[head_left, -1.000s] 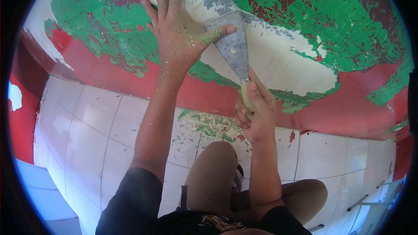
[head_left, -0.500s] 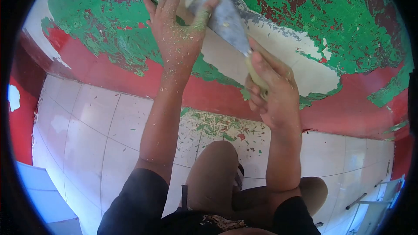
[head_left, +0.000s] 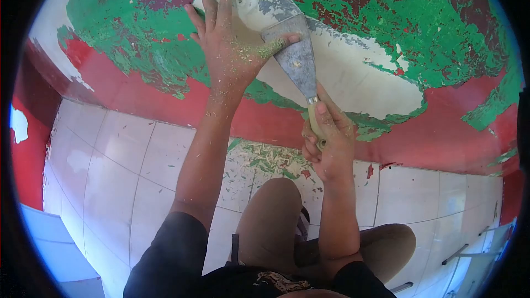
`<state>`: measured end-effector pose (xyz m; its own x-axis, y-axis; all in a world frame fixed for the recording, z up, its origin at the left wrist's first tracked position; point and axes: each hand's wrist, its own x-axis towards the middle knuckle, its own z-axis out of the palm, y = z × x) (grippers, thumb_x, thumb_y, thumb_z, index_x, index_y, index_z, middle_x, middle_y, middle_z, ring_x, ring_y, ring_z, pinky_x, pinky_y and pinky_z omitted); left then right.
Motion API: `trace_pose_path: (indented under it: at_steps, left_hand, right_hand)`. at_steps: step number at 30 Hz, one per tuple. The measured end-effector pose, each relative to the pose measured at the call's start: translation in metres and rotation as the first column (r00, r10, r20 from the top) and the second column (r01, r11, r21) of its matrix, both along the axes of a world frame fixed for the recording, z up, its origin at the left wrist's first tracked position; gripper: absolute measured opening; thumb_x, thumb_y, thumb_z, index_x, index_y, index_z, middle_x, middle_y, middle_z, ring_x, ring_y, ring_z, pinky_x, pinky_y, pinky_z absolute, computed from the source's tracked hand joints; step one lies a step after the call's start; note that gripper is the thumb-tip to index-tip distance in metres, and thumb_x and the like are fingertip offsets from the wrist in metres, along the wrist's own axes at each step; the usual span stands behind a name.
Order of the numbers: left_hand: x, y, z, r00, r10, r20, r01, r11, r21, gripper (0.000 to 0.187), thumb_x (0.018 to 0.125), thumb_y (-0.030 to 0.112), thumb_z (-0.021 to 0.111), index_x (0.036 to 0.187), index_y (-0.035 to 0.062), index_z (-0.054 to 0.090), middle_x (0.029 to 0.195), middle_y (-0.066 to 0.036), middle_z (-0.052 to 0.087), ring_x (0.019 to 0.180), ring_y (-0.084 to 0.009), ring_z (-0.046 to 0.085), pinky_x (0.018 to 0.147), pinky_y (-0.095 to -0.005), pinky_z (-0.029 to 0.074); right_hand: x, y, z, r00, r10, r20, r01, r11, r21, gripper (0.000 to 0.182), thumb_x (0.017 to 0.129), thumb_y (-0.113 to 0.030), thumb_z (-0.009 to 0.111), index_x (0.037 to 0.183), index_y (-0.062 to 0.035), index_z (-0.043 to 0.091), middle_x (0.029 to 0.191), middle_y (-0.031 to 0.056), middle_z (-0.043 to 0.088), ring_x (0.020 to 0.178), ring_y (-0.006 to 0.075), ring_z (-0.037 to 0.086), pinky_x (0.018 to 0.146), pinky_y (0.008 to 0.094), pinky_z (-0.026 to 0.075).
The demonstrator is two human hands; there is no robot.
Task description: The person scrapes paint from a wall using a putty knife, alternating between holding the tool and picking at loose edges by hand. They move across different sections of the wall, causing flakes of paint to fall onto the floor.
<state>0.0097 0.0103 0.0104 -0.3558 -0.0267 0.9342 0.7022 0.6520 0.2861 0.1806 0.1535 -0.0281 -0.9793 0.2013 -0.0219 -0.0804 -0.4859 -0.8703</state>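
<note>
In my right hand (head_left: 331,138) is a putty knife (head_left: 296,58), gripped by its pale yellowish handle. Its wide grey blade lies against the wall (head_left: 353,69), over a bared whitish strip with ragged green paint round it. My left hand (head_left: 234,49) is spread on the wall, fingers apart, dusted with small paint flakes. The left thumb reaches across the blade and rests on its face. Green paint (head_left: 138,38) in torn patches surrounds both hands, with dark maroon above and red below.
Paint chips (head_left: 276,160) in green and cream are scattered on the white tiled floor (head_left: 110,160) at the wall's foot. My bent knee (head_left: 270,215) is just below them. A light-coloured metal frame (head_left: 475,259) stands at lower right, and a pale bluish object (head_left: 55,243) at lower left.
The putty knife and my right hand have moved down and slightly left, the blade turning more upright. My left hand stays on the wall, its thumb now farther right across the blade.
</note>
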Motion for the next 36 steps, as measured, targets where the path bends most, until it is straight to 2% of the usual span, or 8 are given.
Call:
trace_pose_path:
  at_steps: [8, 19, 22, 25, 28, 31, 34, 36]
  left_hand:
    - [-0.005, 0.002, -0.003, 0.997, 0.0, -0.083, -0.007, 0.996, -0.085, 0.132, 0.057, 0.064, 0.093, 0.157, -0.0006, 0.037, 0.163, -0.026, 0.034, 0.157, -0.0437, 0.016, 0.125, -0.06, 0.004]
    - [-0.01, 0.006, -0.004, 0.997, 0.024, -0.079, -0.029, 0.998, -0.057, 0.13, 0.056, 0.062, 0.095, 0.155, -0.0018, 0.04, 0.162, -0.026, 0.036, 0.156, -0.0432, 0.019, 0.126, -0.0587, 0.004]
    - [0.002, 0.008, 0.001, 0.995, -0.036, -0.089, 0.038, 0.999, 0.02, 0.11, 0.067, 0.056, 0.092, 0.153, 0.0043, 0.046, 0.162, -0.024, 0.037, 0.156, -0.0428, 0.018, 0.127, -0.0554, 0.005]
    - [0.014, 0.008, 0.012, 0.989, 0.072, 0.126, -0.071, 0.997, -0.011, 0.121, 0.063, 0.063, 0.093, 0.157, 0.0083, 0.041, 0.168, -0.029, 0.018, 0.156, -0.0488, 0.009, 0.124, -0.0631, 0.012]
    - [0.008, 0.006, 0.009, 0.973, 0.074, 0.219, -0.084, 0.996, 0.034, 0.121, 0.062, 0.064, 0.093, 0.156, 0.0065, 0.042, 0.167, -0.029, 0.02, 0.156, -0.0471, 0.012, 0.125, -0.061, 0.007]
    - [0.003, 0.007, 0.007, 0.997, 0.064, 0.033, -0.065, 0.997, 0.033, 0.122, 0.061, 0.064, 0.093, 0.156, 0.0065, 0.042, 0.167, -0.03, 0.02, 0.156, -0.0474, 0.012, 0.125, -0.0622, 0.008]
    - [0.01, 0.013, 0.009, 0.987, 0.018, 0.158, -0.036, 0.993, 0.114, 0.123, 0.061, 0.064, 0.093, 0.156, 0.0069, 0.04, 0.166, -0.03, 0.022, 0.156, -0.0467, 0.013, 0.125, -0.0625, 0.008]
    - [-0.014, 0.008, -0.004, 0.998, -0.06, -0.028, 0.065, 0.976, 0.206, 0.082, 0.081, 0.045, 0.086, 0.15, 0.0127, 0.055, 0.162, -0.024, 0.038, 0.156, -0.0408, 0.021, 0.127, -0.0518, 0.007]
  right_hand:
    - [-0.002, 0.003, -0.009, 0.999, -0.016, 0.032, 0.016, 1.0, 0.008, 0.054, 0.107, -0.032, 0.056, 0.156, -0.0121, 0.045, 0.064, 0.0005, 0.045, 0.045, 0.0052, 0.032, 0.039, 0.0217, 0.025]
    - [-0.005, 0.01, -0.01, 0.996, 0.087, -0.015, -0.088, 0.982, -0.165, 0.051, 0.105, -0.031, 0.062, 0.151, -0.012, 0.053, 0.068, -0.0022, 0.046, 0.052, 0.0065, 0.04, 0.04, 0.022, 0.029]
    - [-0.004, 0.014, 0.001, 0.994, 0.097, 0.046, -0.087, 0.979, -0.186, 0.05, 0.105, -0.03, 0.062, 0.151, -0.0119, 0.053, 0.068, -0.0014, 0.047, 0.051, 0.0068, 0.041, 0.039, 0.0212, 0.029]
    - [-0.005, 0.024, -0.003, 0.988, 0.151, -0.005, -0.149, 0.965, -0.217, 0.051, 0.104, -0.029, 0.063, 0.151, -0.0104, 0.053, 0.068, -0.0007, 0.049, 0.051, 0.0074, 0.042, 0.039, 0.0211, 0.029]
    - [-0.008, 0.018, 0.011, 0.995, 0.076, 0.059, -0.065, 0.984, -0.165, 0.052, 0.104, -0.029, 0.064, 0.15, -0.0082, 0.053, 0.069, 0.0004, 0.05, 0.052, 0.0064, 0.042, 0.038, 0.0215, 0.029]
    - [-0.012, 0.026, 0.026, 0.995, 0.058, 0.08, -0.054, 0.997, -0.055, 0.051, 0.104, -0.027, 0.064, 0.149, -0.0067, 0.054, 0.07, -0.0001, 0.052, 0.053, 0.005, 0.043, 0.039, 0.0207, 0.03]
    - [-0.016, 0.021, 0.04, 0.997, 0.057, 0.043, -0.06, 0.996, 0.061, 0.05, 0.103, -0.027, 0.065, 0.147, -0.0065, 0.056, 0.07, -0.002, 0.052, 0.054, 0.0043, 0.043, 0.041, 0.0195, 0.03]
    - [-0.033, 0.013, 0.057, 0.996, 0.069, 0.048, -0.077, 0.978, 0.193, 0.054, 0.103, -0.032, 0.065, 0.15, -0.0071, 0.053, 0.066, -0.0019, 0.048, 0.049, 0.0039, 0.037, 0.04, 0.0203, 0.029]
